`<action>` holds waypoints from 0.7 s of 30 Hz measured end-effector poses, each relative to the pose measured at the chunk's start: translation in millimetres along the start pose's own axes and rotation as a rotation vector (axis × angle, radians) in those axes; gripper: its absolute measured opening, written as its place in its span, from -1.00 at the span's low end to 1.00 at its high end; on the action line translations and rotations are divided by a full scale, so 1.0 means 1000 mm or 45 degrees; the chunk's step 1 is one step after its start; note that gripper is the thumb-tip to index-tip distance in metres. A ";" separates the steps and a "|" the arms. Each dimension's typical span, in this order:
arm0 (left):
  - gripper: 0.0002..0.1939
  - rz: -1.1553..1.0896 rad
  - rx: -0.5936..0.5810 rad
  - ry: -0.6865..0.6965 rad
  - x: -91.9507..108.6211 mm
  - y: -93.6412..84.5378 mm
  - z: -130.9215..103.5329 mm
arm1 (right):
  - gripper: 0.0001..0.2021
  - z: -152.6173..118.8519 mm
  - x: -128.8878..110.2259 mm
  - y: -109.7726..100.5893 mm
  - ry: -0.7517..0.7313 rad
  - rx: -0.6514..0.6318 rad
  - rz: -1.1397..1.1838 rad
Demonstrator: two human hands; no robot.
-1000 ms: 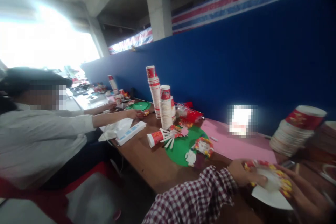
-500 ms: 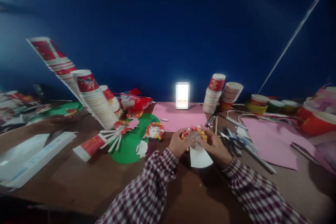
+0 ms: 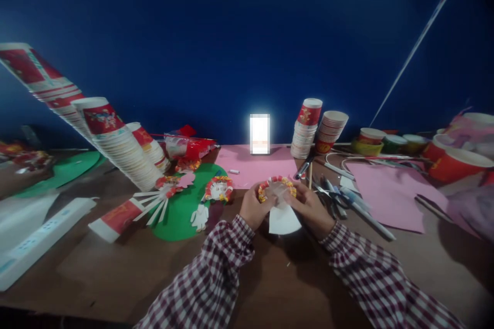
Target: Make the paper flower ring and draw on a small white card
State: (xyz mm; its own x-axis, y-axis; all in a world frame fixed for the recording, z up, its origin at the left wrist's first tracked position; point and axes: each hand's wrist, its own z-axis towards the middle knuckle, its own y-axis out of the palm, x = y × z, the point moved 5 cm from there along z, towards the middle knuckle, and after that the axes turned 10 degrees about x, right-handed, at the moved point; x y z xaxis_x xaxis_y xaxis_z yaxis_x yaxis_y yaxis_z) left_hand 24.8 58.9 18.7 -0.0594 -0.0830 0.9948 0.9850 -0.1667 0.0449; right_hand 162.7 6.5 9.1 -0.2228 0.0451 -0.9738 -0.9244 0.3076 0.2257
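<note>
Both hands hold one paper craft between them, a ring of red and yellow pieces (image 3: pixel 287 183) with a white fan-shaped paper (image 3: pixel 283 219) hanging below it. My left hand (image 3: pixel 255 206) grips the ring's left side, and my right hand (image 3: pixel 312 206) grips its right side, thumbs over the middle. A similar red and yellow ring (image 3: pixel 218 188) lies to the left, on the edge of a green sheet (image 3: pixel 175 229). On that sheet is a small white cutout (image 3: pixel 199 217). White strips fan out from another red and yellow piece (image 3: pixel 168 186).
Tall leaning cup stacks (image 3: pixel 119 146) stand at the left, beside a tipped red cup (image 3: pixel 116 220) and a white power strip (image 3: pixel 46 239). Further cup stacks (image 3: pixel 304 131) stand behind my right hand. Scissors (image 3: pixel 334 195), pens and pink paper (image 3: pixel 386 198) lie at the right.
The view has shifted slightly to the right, so the table things appear further left. A person's arm at the far left has gone out of view. Both my hands keep hold of the craft.
</note>
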 end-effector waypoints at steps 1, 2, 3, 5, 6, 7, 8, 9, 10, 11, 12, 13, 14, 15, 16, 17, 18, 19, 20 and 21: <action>-0.58 0.009 0.028 0.007 0.000 -0.002 0.001 | -0.53 -0.001 0.000 0.001 0.029 0.004 0.019; -0.58 0.020 0.067 0.023 0.001 -0.003 0.001 | -0.54 -0.002 0.000 0.002 0.054 0.007 0.036; -0.57 0.033 0.117 0.049 0.002 -0.006 0.002 | -0.55 -0.003 -0.001 0.003 0.074 0.006 0.055; -0.57 0.076 0.230 0.122 0.005 -0.010 0.002 | -0.57 -0.006 -0.003 0.006 0.097 -0.019 0.101; -0.58 0.102 0.281 0.161 0.007 -0.012 0.002 | -0.58 -0.008 -0.005 0.007 0.100 -0.033 0.126; -0.59 0.130 0.322 0.201 0.009 -0.014 0.002 | -0.60 -0.010 -0.006 0.009 0.102 -0.045 0.149; -0.60 0.157 0.348 0.240 0.011 -0.015 0.001 | -0.60 -0.011 -0.008 0.010 0.107 -0.054 0.165; -0.60 0.181 0.358 0.277 0.013 -0.015 0.001 | -0.60 -0.012 -0.008 0.011 0.118 -0.059 0.171; -0.60 0.203 0.355 0.313 0.014 -0.015 0.000 | -0.61 -0.012 -0.008 0.011 0.132 -0.056 0.168; -0.60 0.217 0.339 0.344 0.016 -0.014 -0.001 | -0.61 -0.013 -0.008 0.011 0.145 -0.043 0.165; -0.60 0.223 0.314 0.361 0.017 -0.013 -0.001 | -0.61 -0.012 -0.007 0.010 0.158 -0.028 0.162; -0.60 0.222 0.283 0.363 0.016 -0.011 -0.002 | -0.60 -0.012 -0.007 0.010 0.173 -0.018 0.161; -0.60 0.214 0.255 0.352 0.016 -0.010 -0.003 | -0.57 -0.011 -0.006 0.009 0.185 -0.013 0.161; -0.61 0.202 0.230 0.336 0.015 -0.008 -0.003 | -0.53 -0.011 -0.006 0.009 0.195 -0.017 0.165; -0.61 0.190 0.210 0.322 0.013 -0.007 -0.004 | -0.50 -0.010 -0.005 0.008 0.203 -0.031 0.170; -0.61 0.178 0.193 0.309 0.011 -0.005 -0.005 | -0.48 -0.009 -0.005 0.008 0.207 -0.044 0.174; -0.61 0.159 0.179 0.292 0.009 -0.004 -0.005 | -0.48 -0.008 -0.005 0.007 0.205 -0.051 0.177; -0.61 0.130 0.169 0.267 0.007 -0.003 -0.005 | -0.49 -0.007 -0.005 0.006 0.201 -0.051 0.178; -0.61 0.091 0.159 0.230 0.004 -0.003 -0.005 | -0.49 -0.007 -0.005 0.005 0.196 -0.046 0.179; -0.61 0.049 0.150 0.186 0.001 -0.002 -0.004 | -0.49 -0.006 -0.005 0.005 0.192 -0.040 0.180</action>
State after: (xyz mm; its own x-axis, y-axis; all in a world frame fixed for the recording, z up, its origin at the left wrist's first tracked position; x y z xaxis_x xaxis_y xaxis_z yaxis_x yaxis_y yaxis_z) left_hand 21.8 55.0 18.8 -0.0355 -0.2305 0.9724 0.9987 -0.0448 0.0258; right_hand 157.8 1.8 15.2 -0.3924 -0.0577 -0.9180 -0.8894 0.2782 0.3627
